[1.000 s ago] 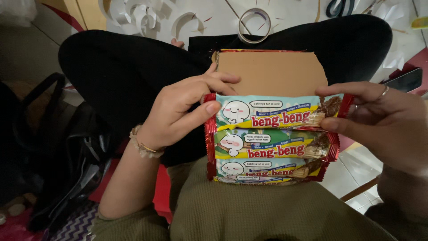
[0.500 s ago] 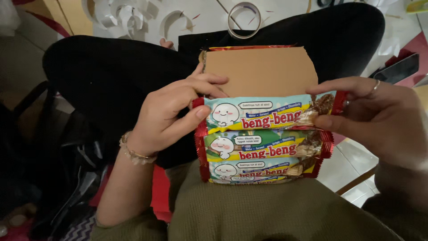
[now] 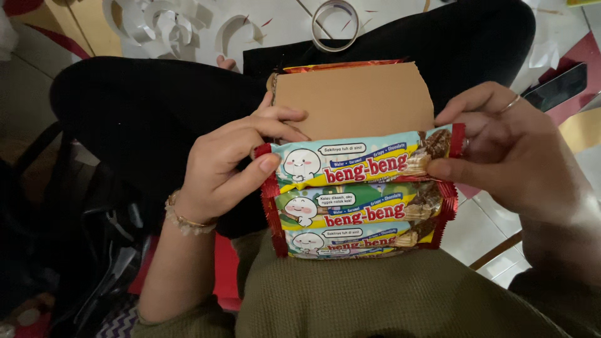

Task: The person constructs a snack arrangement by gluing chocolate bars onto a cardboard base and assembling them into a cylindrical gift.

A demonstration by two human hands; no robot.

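We pinch the top bar (image 3: 366,164) at both ends: left hand (image 3: 222,172) at 9, right hand (image 3: 507,153) at 3. Two more bars (image 3: 360,213) stacked below, card (image 3: 354,100) at 12.

Single head-worn view, looking steeply down and slightly forward over the chest onto the lap. Very close to the cardboard piece (image 3: 354,100), which sits near frame centre. Nearer than the cardboard: stacked snack bars (image 3: 363,197) and an olive garment at the bottom edge. Beyond the cardboard: tiled floor (image 3: 275,19) with a tape roll (image 3: 335,25) at the top edge. No second view, so no shared area.
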